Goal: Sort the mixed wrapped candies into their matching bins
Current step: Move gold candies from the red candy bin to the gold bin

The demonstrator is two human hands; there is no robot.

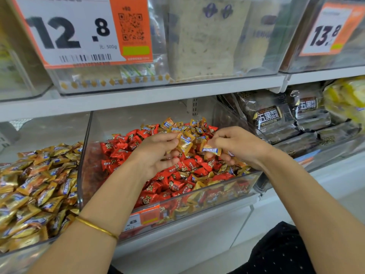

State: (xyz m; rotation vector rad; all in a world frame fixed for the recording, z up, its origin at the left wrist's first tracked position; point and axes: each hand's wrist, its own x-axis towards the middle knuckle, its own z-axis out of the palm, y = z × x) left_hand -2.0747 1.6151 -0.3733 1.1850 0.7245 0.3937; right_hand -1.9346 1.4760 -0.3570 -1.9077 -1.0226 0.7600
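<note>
A clear middle bin (85, 175) holds red wrapped candies (177, 182) mixed with gold wrapped candies (195, 125) heaped at its back and right. My left hand (158, 153) hovers over the red pile and pinches a gold candy (184, 144) at its fingertips. Just to its right, my right hand (235, 145) grips another gold candy (211, 150) with a blue label. The bin to the left (29, 248) is filled with gold candies (35, 190) only.
A white shelf (138, 95) with clear bins and price cards (75, 32) hangs close above the hands. A bin of dark wrapped packs (280, 117) stands to the right, with yellow packs (347, 97) beyond. A gold bangle (96, 227) circles my left wrist.
</note>
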